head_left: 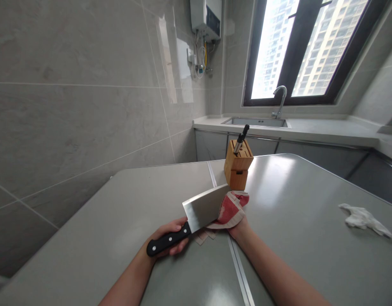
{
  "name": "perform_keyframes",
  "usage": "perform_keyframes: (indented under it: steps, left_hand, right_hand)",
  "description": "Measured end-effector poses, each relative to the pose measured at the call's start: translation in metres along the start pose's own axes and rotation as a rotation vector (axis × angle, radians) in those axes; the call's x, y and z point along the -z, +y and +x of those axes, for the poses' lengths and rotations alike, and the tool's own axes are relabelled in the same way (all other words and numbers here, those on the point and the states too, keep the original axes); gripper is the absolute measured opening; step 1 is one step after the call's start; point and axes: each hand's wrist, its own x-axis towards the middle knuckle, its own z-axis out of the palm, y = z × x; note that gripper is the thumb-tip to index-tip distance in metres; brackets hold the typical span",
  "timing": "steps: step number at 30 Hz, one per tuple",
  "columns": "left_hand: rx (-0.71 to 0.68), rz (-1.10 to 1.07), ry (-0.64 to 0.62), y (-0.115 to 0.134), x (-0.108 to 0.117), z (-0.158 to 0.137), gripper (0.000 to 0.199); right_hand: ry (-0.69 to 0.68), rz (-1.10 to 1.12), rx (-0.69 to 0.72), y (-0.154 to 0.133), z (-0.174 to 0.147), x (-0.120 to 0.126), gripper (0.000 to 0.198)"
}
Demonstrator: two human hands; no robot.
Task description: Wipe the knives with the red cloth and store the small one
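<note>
A grey tiled wall (87, 123) fills the left side of the frame, and below it a pale table (128, 199) spreads across the lower part, a metal strip running up its middle. The dark-framed window (293, 51) takes the upper right, with tall buildings outside. Beneath it runs the white counter (329, 123), with a sink (256, 123) set in and a curved tap (281, 102) behind. A water heater (206, 19) hangs at top centre.

Right of centre, the wooden knife block (238, 163) stands upright on the table, one black-handled tool (241, 140) leaning in a slot. Just in front of it, in the middle of the frame, I have the cleaver (200, 212) — tilted, blade pointing up and to the right. My left hand (164, 231) is wrapped around its black handle. My right hand (239, 226) clasps a red-and-white cloth (230, 212) against the far end of the blade — most of those fingers are hidden by the fabric. A crumpled white cloth (363, 219) lies at the right of the frame, well apart from my hands.
</note>
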Motion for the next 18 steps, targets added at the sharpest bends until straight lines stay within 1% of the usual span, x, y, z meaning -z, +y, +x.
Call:
perform_keyframes:
  steps: [4,6,9,11,15,17,18]
  left_hand:
    - [-0.003,-0.005,0.006,0.0,0.0,0.002,0.043]
    - [0.005,0.001,0.002,0.0,-0.001,0.003,0.044]
    - [0.014,0.029,-0.008,0.001,-0.002,0.004,0.045]
    - [0.017,0.049,-0.001,0.001,-0.002,0.004,0.045]
    - [0.019,0.083,0.042,0.001,-0.003,0.004,0.044]
    - [0.008,0.089,0.04,0.001,-0.005,0.004,0.044]
    - [-0.001,0.089,0.034,0.001,-0.006,0.004,0.044]
  right_hand:
    - [-0.02,-0.03,-0.025,-0.002,-0.002,-0.001,0.04]
    - [-0.005,-0.005,-0.035,-0.002,-0.002,0.0,0.04]
    - [0.053,0.077,-0.011,-0.001,0.0,0.005,0.033]
    - [0.08,0.09,0.013,0.0,0.002,0.008,0.029]
    - [0.108,0.055,0.029,0.002,0.006,0.014,0.029]
    - [0.113,0.031,0.043,0.003,0.007,0.016,0.031]
    - [0.095,-0.01,0.057,0.003,0.008,0.017,0.032]
